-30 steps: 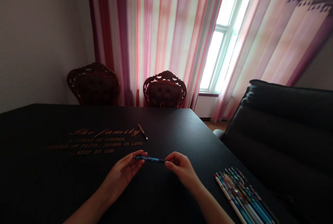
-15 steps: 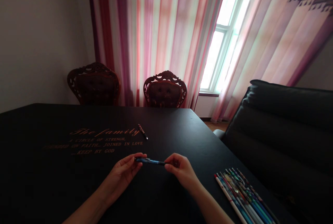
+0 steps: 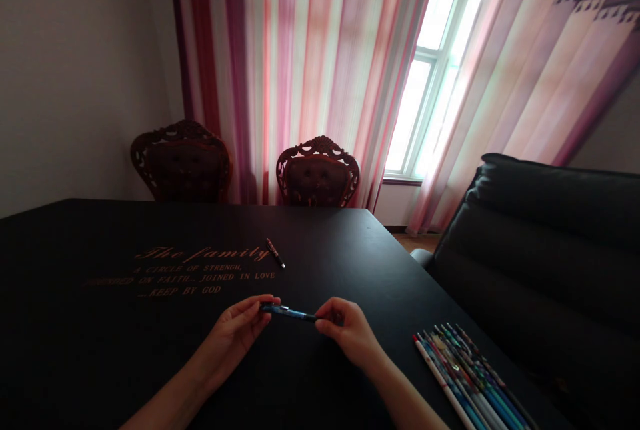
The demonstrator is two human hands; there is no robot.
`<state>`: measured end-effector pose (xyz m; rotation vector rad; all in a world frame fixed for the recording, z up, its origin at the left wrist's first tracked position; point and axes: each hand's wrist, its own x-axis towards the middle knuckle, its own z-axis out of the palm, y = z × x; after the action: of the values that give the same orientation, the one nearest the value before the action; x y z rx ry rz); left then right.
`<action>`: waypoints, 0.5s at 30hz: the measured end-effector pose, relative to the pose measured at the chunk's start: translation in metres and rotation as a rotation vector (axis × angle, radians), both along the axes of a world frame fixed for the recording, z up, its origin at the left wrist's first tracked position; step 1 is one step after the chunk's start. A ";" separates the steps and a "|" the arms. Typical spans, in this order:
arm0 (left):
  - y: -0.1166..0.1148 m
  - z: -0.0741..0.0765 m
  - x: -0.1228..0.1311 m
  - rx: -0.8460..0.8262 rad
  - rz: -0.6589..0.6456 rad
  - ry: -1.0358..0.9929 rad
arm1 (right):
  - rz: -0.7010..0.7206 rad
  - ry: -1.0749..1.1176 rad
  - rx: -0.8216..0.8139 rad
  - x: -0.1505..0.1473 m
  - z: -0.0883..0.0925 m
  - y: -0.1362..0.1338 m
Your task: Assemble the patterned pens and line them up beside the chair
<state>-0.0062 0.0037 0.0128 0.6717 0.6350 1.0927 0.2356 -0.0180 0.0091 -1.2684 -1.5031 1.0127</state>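
A dark blue patterned pen [image 3: 290,313] with a clip is stretched between my two hands, just above the black table [image 3: 320,243]. My left hand [image 3: 245,321] pinches its clip end between thumb and fingers. At the other end, my right hand [image 3: 347,331] grips the dark tip, which the fingertips partly cover. Beyond my hands lies a second pen [image 3: 275,253], patterned in red and dark tones, slanting beside the printed lettering [image 3: 203,255].
Several pens [image 3: 467,377] lie side by side near the table's right edge, one white with a red end. A black leather seat [image 3: 545,270] stands to the right. Two carved chairs [image 3: 319,173] are behind the far edge, before striped curtains [image 3: 300,50].
The pen has tilted slightly, its right end dipping a little lower with my right hand. My left hand stays almost where it was, and both grips hold.
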 end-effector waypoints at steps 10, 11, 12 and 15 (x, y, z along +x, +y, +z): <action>-0.002 -0.001 0.005 0.046 -0.011 0.088 | -0.103 -0.418 0.203 0.014 0.023 -0.005; -0.002 -0.001 0.005 0.043 -0.005 0.101 | -0.148 -0.438 0.253 0.018 0.032 -0.007; -0.002 -0.002 0.005 0.043 -0.001 0.112 | -0.193 -0.454 0.301 0.023 0.041 -0.009; -0.001 -0.005 0.004 0.060 -0.017 0.142 | -0.353 -0.467 0.373 0.048 0.064 -0.022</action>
<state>-0.0021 0.0027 0.0080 0.8104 0.7186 1.0581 0.2837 -0.0399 0.0735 -1.4826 -1.6345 0.1956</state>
